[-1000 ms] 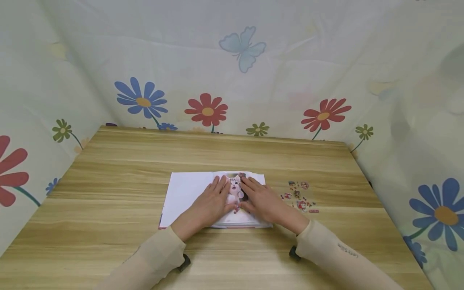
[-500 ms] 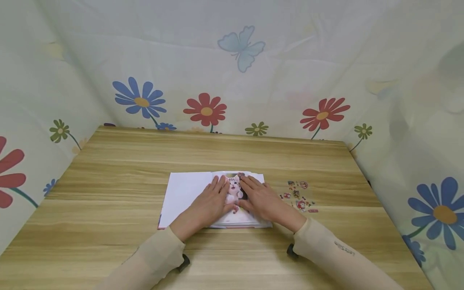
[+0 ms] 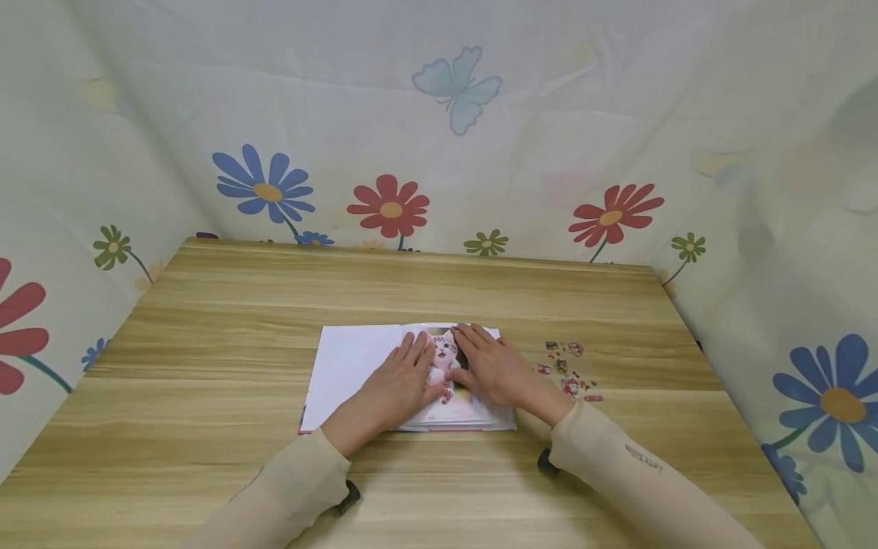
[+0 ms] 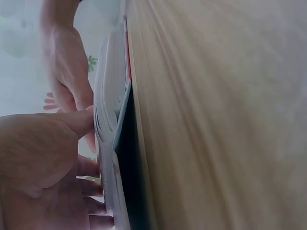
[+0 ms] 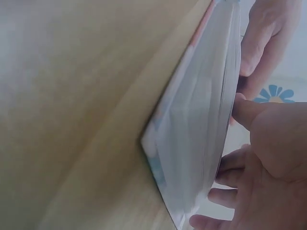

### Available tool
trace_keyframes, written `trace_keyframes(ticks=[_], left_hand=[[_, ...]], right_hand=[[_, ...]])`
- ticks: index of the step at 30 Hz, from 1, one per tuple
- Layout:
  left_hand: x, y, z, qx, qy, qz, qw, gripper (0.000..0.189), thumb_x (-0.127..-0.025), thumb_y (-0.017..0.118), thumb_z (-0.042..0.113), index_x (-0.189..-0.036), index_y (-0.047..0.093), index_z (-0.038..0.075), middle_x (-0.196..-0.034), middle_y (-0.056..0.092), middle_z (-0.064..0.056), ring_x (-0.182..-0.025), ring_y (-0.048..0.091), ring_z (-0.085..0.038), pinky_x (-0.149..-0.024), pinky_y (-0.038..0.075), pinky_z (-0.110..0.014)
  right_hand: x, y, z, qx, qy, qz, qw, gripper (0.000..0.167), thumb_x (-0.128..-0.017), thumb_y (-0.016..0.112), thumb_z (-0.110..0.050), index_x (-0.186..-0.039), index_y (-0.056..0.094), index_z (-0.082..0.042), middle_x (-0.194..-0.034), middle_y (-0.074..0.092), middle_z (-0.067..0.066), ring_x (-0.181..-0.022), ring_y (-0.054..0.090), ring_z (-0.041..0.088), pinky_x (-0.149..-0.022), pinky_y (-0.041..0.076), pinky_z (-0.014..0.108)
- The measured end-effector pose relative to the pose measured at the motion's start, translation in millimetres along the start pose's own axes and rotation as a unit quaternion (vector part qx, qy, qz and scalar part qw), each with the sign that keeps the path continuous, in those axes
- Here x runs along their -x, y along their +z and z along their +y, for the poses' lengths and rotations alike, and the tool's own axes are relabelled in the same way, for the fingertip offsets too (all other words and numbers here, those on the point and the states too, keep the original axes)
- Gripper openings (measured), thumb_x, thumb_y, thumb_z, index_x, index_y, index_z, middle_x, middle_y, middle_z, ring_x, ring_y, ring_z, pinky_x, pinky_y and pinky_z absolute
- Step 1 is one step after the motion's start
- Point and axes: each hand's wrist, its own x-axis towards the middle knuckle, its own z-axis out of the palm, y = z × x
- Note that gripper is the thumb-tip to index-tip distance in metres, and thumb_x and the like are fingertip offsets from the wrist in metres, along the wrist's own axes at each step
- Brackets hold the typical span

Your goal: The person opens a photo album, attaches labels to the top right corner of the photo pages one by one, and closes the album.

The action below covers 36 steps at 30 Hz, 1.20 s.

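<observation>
A thick album (image 3: 350, 374) lies open on the wooden table, its left page plain white. On the right-hand page is a kitten picture (image 3: 442, 358), partly covered by both hands. My left hand (image 3: 398, 385) rests on the picture's left side with its fingers extended. Across the right side lies my right hand (image 3: 497, 370), fingers extended, thumb over the kitten's body. From the left wrist view, the left thumb and fingertips touch the top of the page stack (image 4: 108, 81). The right wrist view has the right fingertips touching the page near the album's outer edge (image 5: 192, 134).
A clear sheet of small colourful stickers (image 3: 569, 381) lies on the table (image 3: 226, 351), right of the album. Cloth walls (image 3: 329, 91) printed with flowers and a butterfly stand behind the table and at both sides.
My right hand has shifted slightly, its thumb moving up from the lower part of the picture onto the kitten's body. The left hand stays put on the page.
</observation>
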Motion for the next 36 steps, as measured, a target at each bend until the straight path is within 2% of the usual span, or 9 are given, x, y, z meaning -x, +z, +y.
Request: trace_keyframes(ticks=[11,27,36], left_hand=[[0.4,-5.9,-1.4,0.004,0.015,-0.015,0.9998,0.083,-0.105,0.053,0.051,-0.156,0.032,-0.010,-0.165,0.022,-0.030,-0.153,0.017,-0.046,-0.123,0.023,-0.054],[0.5,-6.1,-1.2,0.006,0.014,-0.020,0.9997,0.083,-0.104,0.056,0.050,-0.156,0.033,-0.010,-0.164,0.023,-0.030,-0.153,0.018,-0.046,-0.124,0.022,-0.052],[-1.5,-6.3,-1.9,-0.002,0.015,-0.020,0.9997,0.083,-0.104,0.056,0.050,-0.156,0.033,-0.010,-0.164,0.023,-0.031,-0.153,0.018,-0.046,-0.124,0.023,-0.052]], right_hand=[[-10.5,-4,7,-0.008,0.020,-0.030,0.9993,0.086,-0.103,0.046,-0.062,-0.164,0.023,-0.005,-0.170,0.017,0.013,-0.156,0.018,0.035,-0.119,0.025,0.065],[-20.5,-9,14,-0.033,0.020,-0.033,0.9987,0.086,-0.104,0.049,-0.059,-0.162,0.026,-0.001,-0.167,0.026,0.020,-0.152,0.028,0.039,-0.118,0.026,0.066],[-26.5,-8,19,-0.047,0.023,-0.013,0.9986,0.082,-0.102,0.052,-0.061,-0.161,0.034,-0.007,-0.163,0.036,0.018,-0.149,0.033,0.041,-0.116,0.027,0.068]])
